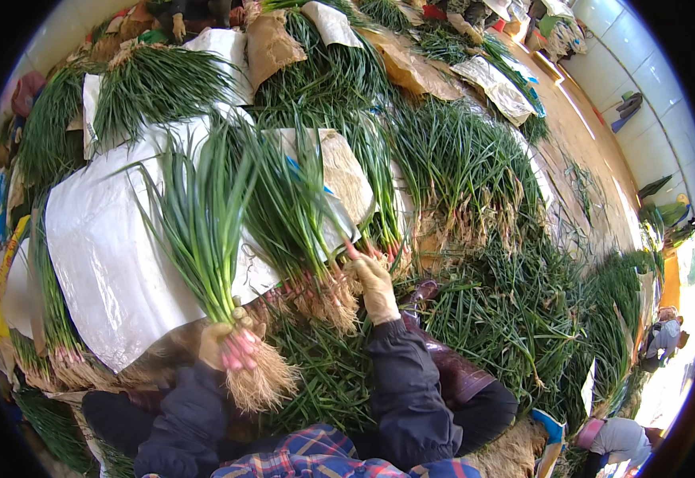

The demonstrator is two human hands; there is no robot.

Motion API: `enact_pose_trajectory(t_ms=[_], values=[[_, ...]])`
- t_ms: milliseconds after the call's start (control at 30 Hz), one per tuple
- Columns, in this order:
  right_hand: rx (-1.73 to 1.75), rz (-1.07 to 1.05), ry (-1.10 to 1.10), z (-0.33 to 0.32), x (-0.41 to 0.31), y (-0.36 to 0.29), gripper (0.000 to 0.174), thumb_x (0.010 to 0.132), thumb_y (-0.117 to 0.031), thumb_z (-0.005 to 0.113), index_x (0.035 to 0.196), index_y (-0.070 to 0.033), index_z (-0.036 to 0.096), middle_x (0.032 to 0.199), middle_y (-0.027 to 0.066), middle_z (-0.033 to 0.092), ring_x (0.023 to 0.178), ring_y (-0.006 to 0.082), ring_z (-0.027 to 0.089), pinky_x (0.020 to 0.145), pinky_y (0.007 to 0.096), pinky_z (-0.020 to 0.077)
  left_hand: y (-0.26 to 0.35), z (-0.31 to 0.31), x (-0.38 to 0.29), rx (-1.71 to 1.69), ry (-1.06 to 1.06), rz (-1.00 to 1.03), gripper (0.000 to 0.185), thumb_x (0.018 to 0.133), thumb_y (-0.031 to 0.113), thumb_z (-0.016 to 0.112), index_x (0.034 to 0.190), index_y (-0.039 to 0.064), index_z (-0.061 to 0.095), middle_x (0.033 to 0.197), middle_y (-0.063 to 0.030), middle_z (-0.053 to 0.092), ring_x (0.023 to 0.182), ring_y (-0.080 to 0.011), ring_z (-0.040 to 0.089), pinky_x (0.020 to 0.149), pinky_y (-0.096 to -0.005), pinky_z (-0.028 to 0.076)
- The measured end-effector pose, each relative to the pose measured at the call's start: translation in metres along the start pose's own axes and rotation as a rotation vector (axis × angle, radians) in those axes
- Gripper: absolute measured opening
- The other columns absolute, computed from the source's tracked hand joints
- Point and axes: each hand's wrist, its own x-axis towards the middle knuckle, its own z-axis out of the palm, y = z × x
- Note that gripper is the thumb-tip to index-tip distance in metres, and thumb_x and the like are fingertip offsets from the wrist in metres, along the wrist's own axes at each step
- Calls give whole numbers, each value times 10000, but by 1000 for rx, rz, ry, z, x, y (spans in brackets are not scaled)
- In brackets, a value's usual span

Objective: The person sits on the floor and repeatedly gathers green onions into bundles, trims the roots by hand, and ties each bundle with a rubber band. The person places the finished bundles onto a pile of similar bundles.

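My left hand (228, 337), in a pale yellow glove, is closed round a bunch of green garlic plants (219, 263) just above their pink bulbs. The roots hang down toward my lap and the leaves fan upward over a white sheet. My right hand (374, 284), gloved alike, pinches a plant near its pinkish stem (352, 250); its leaves blur up and to the left. Beside that hand lies a row of more garlic plants (305, 251), their roots pointing toward me. The fingers of my right hand are partly hidden.
White woven sheets (120, 239) and brown sacking (344, 173) lie among heaps of plants (467, 155). Loose leaves (502, 316) cover the ground at my right. My boot (449, 364) stretches out beside my right arm. Other people sit at the far edge, and a person (616, 439) is at lower right.
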Motion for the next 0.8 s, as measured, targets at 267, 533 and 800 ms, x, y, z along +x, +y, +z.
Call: enact_pose_trajectory(t_ms=[267,533,800], values=[[-313,238,-60,54,-116,-13,219,867,-135,616,1040,-8,659,903,96,690,758,114,644,652,221,513,-33,0,15,182,-4,-316,465,777,90,471,1222,-44,460,1248,-226,527,1035,-359,598,805,-432,553],[-992,-11,-62,55,-100,33,208,856,-165,545,986,-64,673,924,166,667,824,316,648,755,371,506,-37,25,-19,376,336,-144,468,728,41,446,1187,-50,455,1136,-168,577,957,-291,606,871,-465,510],[-1630,-118,268,74,-8,83,239,773,-284,655,893,-89,587,890,114,553,851,281,549,704,412,443,-10,38,-56,169,97,-27,658,728,104,547,1341,2,332,1224,-168,508,982,-296,574,786,-541,531]])
